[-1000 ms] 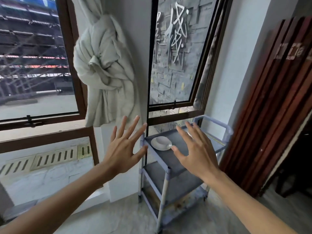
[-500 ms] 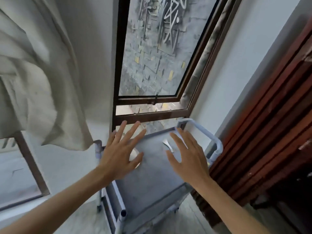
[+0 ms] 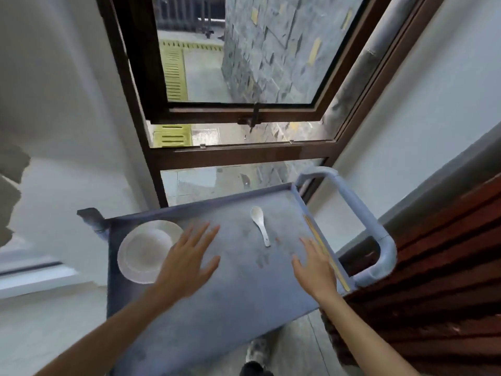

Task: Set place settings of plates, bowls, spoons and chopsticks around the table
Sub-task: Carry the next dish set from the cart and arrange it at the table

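Head view: spoon (image 3: 259, 223) lies lengthwise on cart (image 3: 217, 294), bowl end toward window.

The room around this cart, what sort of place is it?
Probably a restaurant dining room or its service corner. A wheeled serving cart carries a white bowl and a spoon, beside a window and a folded wooden screen.

You can see a grey cart (image 3: 244, 302) by a brown window (image 3: 244, 109), with a white curtain (image 3: 10, 169) and dark red wood panels (image 3: 439, 253).
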Motion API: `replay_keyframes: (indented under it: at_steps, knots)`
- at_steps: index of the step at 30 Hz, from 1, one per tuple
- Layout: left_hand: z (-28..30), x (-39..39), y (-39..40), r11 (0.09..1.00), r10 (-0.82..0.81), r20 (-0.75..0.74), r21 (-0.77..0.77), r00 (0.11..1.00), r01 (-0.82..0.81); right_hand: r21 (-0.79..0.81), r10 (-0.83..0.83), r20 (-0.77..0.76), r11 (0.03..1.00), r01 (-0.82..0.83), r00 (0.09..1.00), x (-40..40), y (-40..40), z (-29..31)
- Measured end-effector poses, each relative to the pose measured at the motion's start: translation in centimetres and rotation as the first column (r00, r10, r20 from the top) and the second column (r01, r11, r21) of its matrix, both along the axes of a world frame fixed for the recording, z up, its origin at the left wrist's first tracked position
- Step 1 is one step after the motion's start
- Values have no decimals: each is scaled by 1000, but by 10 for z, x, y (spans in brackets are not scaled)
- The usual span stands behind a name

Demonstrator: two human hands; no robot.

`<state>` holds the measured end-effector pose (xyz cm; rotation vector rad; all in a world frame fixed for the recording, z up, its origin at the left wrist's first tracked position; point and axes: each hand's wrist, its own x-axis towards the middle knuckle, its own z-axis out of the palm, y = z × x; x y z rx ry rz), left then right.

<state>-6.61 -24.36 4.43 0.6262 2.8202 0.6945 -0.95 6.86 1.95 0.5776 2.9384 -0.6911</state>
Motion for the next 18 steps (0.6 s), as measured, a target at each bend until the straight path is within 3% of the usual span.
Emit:
replay_keyframes:
  at_steps: [5,8,13,18]
  knots:
    - [-33,-37,106,991,-53,75,-118,996,62,-60,-6,117,998,14,993,-30,82,-27]
    - [-56,-54,152,996,26,234,-90,972,-5,-30,30,210,999,-24,977,-41,105,-41]
    - [-83,-75,209,959,239,418,42,876,-281,80,25,262,996,-47,965,-55,105,-61]
    - [-97,-84,241,805,508,448,58,736,-590,125,-51,250,992,20,967,-67,100,-64]
